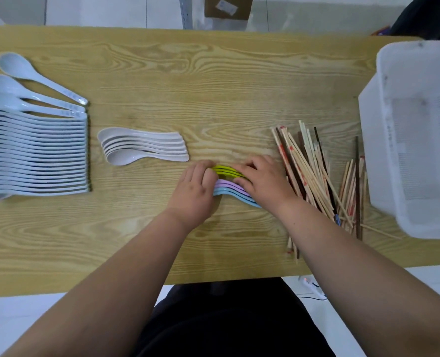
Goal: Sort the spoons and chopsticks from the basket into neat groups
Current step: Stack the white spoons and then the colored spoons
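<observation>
Toward the tabletop's [213,73] near edge, left grip [195,189] and right grip [264,182] clasp the coloured spoons [226,170] from both ends — apparently squaring the nested stack.

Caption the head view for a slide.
Left hand and right hand hold coloured spoons, white spoons at left, loose chopsticks at right.

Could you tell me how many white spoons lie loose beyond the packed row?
3, far left: farthest spoon, middle spoon, nearest spoon, beside the packed row. None seems hidden.
</observation>
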{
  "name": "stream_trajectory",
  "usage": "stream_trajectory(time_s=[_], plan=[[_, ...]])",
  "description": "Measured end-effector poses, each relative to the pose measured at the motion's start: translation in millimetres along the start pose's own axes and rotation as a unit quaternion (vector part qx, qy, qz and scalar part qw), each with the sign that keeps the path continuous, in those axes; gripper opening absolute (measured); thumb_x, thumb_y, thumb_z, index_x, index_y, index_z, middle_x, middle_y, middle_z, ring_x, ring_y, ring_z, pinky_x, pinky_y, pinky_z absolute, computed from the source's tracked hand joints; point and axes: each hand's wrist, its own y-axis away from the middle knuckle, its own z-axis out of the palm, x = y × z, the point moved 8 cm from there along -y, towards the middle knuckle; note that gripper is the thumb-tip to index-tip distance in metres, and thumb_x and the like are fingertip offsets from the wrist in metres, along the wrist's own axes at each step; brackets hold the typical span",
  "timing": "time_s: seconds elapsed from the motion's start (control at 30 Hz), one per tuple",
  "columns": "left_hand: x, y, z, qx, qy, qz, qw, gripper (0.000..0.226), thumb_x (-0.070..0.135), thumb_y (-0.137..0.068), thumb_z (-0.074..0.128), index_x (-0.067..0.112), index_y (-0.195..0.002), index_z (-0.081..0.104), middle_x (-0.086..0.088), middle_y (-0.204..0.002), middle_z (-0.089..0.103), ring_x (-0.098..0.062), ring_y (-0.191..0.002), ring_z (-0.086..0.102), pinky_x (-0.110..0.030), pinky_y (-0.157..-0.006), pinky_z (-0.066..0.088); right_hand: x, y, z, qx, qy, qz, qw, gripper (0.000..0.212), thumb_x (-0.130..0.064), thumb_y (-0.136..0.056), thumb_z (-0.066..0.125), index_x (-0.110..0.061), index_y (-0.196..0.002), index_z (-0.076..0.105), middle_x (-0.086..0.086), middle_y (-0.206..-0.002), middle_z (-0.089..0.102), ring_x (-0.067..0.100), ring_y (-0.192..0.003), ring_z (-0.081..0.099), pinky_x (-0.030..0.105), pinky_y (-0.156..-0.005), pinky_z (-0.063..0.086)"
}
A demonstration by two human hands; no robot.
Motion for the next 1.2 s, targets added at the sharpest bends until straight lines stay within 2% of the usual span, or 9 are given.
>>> stream_trajectory(time_s=[0.1,0.2,0.33,0.43,0.6,0.7,0.8,0.9,1.2], plan=[[0,1,-6,0.025,0.021,-0.002,0.999,0.037,0.007,-0.071,0.072,0.004,-0.1,0.049,-0.022,-0.111,0.059,-0.037,-0.101,0.057,-0.045,-0.091,0.045,-1,16,6,-0.022,0.003,0.017,1.0,0.064,-0.06,-0.094,0.043,-0.016,-0.139,0.059,0.007,-0.127,0.057,0.031,-0.12,0.049,0.046,-0.103,0.043],[-4,4,-8,0.028,0.038,-0.019,0.999,0.04,0.005,-0.069,0.065,0.004,-0.105,0.048,-0.022,-0.111,0.058,-0.036,-0.101,0.053,-0.044,-0.091,0.044,-2,32,16,-0.051,0.044,0.015,0.998,0.081,-0.07,-0.089,0.044,-0.017,-0.151,0.04,0.004,-0.145,0.044,0.027,-0.135,0.037,0.045,-0.114,0.031],[-10,11,-2,-0.013,0.076,-0.05,0.996,0.055,0.0,-0.067,0.068,0.002,-0.118,0.051,-0.02,-0.122,0.058,-0.037,-0.112,0.056,-0.041,-0.101,0.043,-2,37,19,0.002,0.049,0.012,0.999,0.071,-0.06,-0.092,0.047,-0.014,-0.145,0.045,0.006,-0.145,0.048,0.028,-0.136,0.041,0.048,-0.113,0.035],[-9,17,3,-0.035,0.106,-0.064,0.992,0.062,-0.004,-0.072,0.07,-0.005,-0.13,0.051,-0.021,-0.132,0.055,-0.037,-0.128,0.05,-0.046,-0.111,0.039,-4,37,22,0.021,0.065,0.012,0.998,0.069,-0.062,-0.093,0.046,-0.017,-0.146,0.045,0.008,-0.147,0.047,0.029,-0.139,0.04,0.049,-0.115,0.032],[-14,24,1,-0.035,0.151,-0.111,0.982,0.063,0.008,-0.083,0.073,0.0,-0.139,0.046,-0.019,-0.141,0.05,-0.03,-0.14,0.041,-0.037,-0.116,0.033,-6,38,23,0.065,0.078,-0.005,0.995,0.062,-0.058,-0.094,0.049,-0.016,-0.141,0.053,0.01,-0.144,0.052,0.032,-0.135,0.046,0.051,-0.111,0.036],[-14,22,0,-0.041,0.128,-0.087,0.987,0.063,0.01,-0.086,0.071,0.001,-0.143,0.045,-0.015,-0.145,0.049,-0.03,-0.146,0.034,-0.037,-0.119,0.029,-10,36,23,0.069,0.105,-0.008,0.992,0.063,-0.055,-0.092,0.05,-0.01,-0.136,0.056,0.013,-0.141,0.054,0.033,-0.133,0.048,0.054,-0.113,0.033],[-10,16,8,-0.052,0.093,-0.045,0.993,0.057,0.013,-0.088,0.064,-0.005,-0.139,0.047,-0.018,-0.143,0.051,-0.036,-0.144,0.036,-0.046,-0.117,0.032,-17,32,26,0.041,0.128,-0.001,0.991,0.067,-0.054,-0.093,0.044,-0.005,-0.137,0.052,0.015,-0.147,0.049,0.031,-0.141,0.04,0.057,-0.118,0.024],[-8,11,12,-0.052,0.071,-0.039,0.995,0.054,0.019,-0.09,0.061,-0.006,-0.136,0.049,-0.019,-0.138,0.055,-0.037,-0.141,0.041,-0.046,-0.115,0.036,-21,30,29,0.012,0.141,-0.011,0.99,0.068,-0.053,-0.097,0.036,-0.007,-0.147,0.042,0.011,-0.154,0.042,0.027,-0.147,0.032,0.055,-0.12,0.018],[-16,1,10,-0.048,0.037,-0.044,0.997,0.057,0.027,-0.091,0.054,-0.003,-0.138,0.049,-0.02,-0.139,0.055,-0.034,-0.138,0.046,-0.041,-0.113,0.039,-20,12,24,0.011,0.114,-0.027,0.993,0.064,-0.045,-0.097,0.042,-0.001,-0.144,0.045,0.014,-0.153,0.043,0.029,-0.145,0.037,0.047,-0.12,0.025]])
